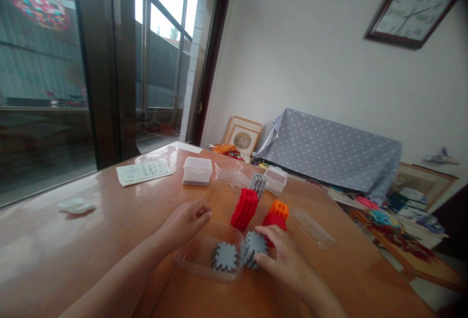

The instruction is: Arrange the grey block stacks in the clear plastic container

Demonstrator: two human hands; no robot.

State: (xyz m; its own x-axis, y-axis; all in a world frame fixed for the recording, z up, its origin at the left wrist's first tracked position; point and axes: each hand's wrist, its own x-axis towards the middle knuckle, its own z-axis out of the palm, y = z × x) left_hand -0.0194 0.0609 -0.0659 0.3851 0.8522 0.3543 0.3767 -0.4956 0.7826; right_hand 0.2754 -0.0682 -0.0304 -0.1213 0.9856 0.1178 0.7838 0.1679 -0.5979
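My left hand [186,220] rests on the far left rim of a clear tub [204,259] that sits on the table [109,220] just in front of me — the fingers are curled loosely, thumb against the forefinger, and I cannot tell whether they pinch anything. One grey block [224,256], toothed at the edges, lies flat inside the tub. My right hand [283,259] is at the tub's right end, its fingers lightly spread and touching a grey stack [255,248] of the same blocks that stands at the rim; whether that stack is inside the tub or just beside it I cannot tell.

Just beyond my hands stands a red stack [244,209], tilted, with another grey stack [258,183] farther off. To the right of these, an orange block [279,208] sits on more red ones [272,221], touching my right fingertips. A clear lid [312,229] lies right of that. Farther back are a lidded box [197,170], a small box [275,180] and an open clear tub [228,169] between them — and a paper sheet [144,172] on the far left.
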